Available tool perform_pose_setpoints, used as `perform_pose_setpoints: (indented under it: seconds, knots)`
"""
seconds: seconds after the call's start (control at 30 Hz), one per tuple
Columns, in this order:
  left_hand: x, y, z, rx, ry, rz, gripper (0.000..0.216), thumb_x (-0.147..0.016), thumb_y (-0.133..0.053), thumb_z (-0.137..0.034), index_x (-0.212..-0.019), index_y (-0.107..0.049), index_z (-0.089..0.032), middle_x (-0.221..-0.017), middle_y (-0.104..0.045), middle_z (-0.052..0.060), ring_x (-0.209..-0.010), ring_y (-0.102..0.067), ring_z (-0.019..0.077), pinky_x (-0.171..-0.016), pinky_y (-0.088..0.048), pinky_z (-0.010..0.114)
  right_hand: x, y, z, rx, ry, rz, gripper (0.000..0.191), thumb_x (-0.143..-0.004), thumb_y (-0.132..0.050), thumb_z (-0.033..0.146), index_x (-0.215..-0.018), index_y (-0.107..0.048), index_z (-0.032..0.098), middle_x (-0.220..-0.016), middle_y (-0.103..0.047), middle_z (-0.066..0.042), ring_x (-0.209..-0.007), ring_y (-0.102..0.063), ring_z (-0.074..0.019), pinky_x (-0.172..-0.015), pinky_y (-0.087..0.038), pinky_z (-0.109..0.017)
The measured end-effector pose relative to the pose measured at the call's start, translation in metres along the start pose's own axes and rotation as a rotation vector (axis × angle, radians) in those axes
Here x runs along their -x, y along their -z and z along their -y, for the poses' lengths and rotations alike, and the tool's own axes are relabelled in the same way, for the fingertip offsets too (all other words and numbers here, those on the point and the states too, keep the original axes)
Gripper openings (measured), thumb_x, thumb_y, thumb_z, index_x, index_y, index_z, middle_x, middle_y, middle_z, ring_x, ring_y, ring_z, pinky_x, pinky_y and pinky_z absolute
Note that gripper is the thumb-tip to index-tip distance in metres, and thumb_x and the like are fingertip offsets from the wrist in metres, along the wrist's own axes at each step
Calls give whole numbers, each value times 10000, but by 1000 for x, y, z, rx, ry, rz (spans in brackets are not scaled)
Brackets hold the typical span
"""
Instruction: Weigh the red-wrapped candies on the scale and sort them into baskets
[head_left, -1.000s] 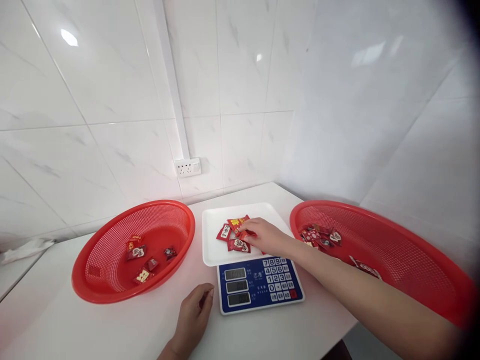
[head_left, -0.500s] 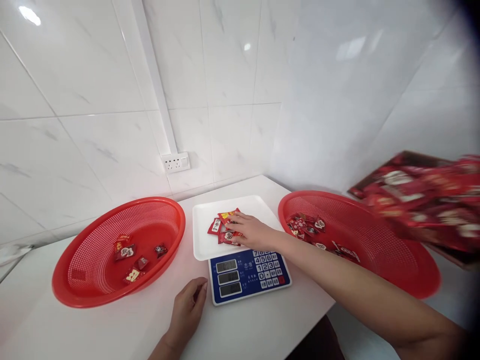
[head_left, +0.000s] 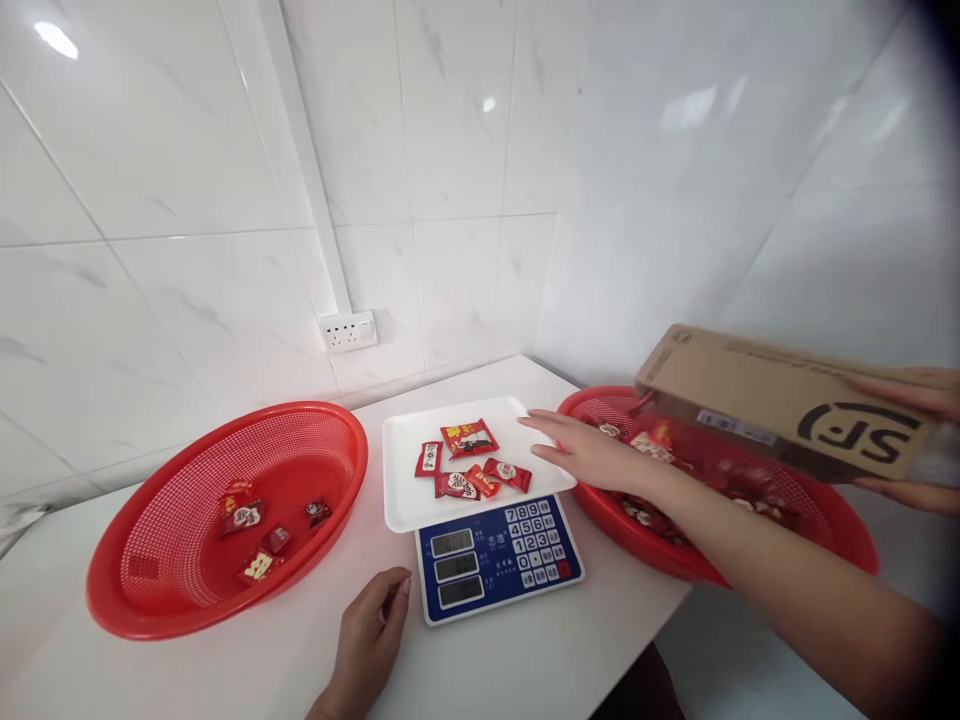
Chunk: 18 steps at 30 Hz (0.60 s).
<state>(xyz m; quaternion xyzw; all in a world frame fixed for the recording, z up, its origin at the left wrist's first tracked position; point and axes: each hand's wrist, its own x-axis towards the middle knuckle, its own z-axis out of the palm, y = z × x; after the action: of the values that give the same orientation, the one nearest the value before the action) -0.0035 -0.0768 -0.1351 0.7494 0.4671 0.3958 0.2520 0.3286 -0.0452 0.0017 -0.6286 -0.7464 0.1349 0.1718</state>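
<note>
My right hand (head_left: 589, 452) hovers open, fingers stretched flat, over the right edge of the white scale tray (head_left: 405, 505) and holds nothing. Several red sweet packets (head_left: 469, 465) lie on that tray, on top of the blue digital scale (head_left: 499, 560). My left hand (head_left: 370, 640) rests on the white table in front of the scale, fingers loosely curled, with nothing visible in it. To the right, another person's hands (head_left: 911, 440) tip a brown cardboard box (head_left: 780, 400) over the right red basket (head_left: 645, 555), and red packets lie blurred in that basket.
A left red basket (head_left: 142, 600) holds several red packets (head_left: 259, 520). A wall socket (head_left: 347, 332) sits on the tiled wall behind. The table's front right edge ends just past the scale.
My right hand has lifted off the packets on the tray and moved right. The other person's box has been tipped upside down over the right basket, spilling packets into it.
</note>
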Motion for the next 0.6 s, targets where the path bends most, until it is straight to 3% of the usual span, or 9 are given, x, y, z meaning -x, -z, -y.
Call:
perform_pose_setpoints:
  seconds: [0.07,0.17,0.33,0.47,0.6]
  knots:
    - [0,0,1,3,4,-5,210,-822,-478,-356,-840,-628,-210,-749,-682,13,-617,-615,132,-529,-493,196,17,11,-30,-12,-76,-22,503,-833,-466,365,-1318,-438,235,-1377,-428,-63,-1266,-364,-266,-1051,-277,-413]
    - [1,-1,3,3,43,-11,234,-797,-500,-395,-839,-638,-211,-773,-695,20,-630,-627,141,-509,-496,190,43,23,-69,5,-182,98,543,-782,-520,361,-1307,-456,238,-1342,-474,-64,-1228,-415,-295,-1023,-312,-426]
    - [-1,-1,6,-1,143,-6,275,-740,-537,-453,-828,-657,-222,-810,-708,15,-670,-648,158,-519,-509,188,69,22,-95,199,-362,344,833,-663,-620,442,-1391,-312,180,-1448,-292,-122,-1321,-231,-342,-1036,-263,-446]
    - [-2,-2,9,-6,180,-11,297,-712,-541,-484,-815,-656,-231,-783,-705,5,-651,-641,154,-507,-506,182,65,3,-98,267,-435,264,841,-648,-649,393,-1395,-281,273,-1473,-222,-125,-1278,-303,-386,-957,-330,-493]
    - [-1,-2,15,-20,201,-34,323,-696,-536,-509,-820,-654,-235,-823,-712,9,-666,-648,164,-520,-520,195,59,-4,-102,281,-423,107,683,-692,-613,226,-1335,-388,268,-1360,-414,-147,-1144,-476,-368,-880,-389,-454]
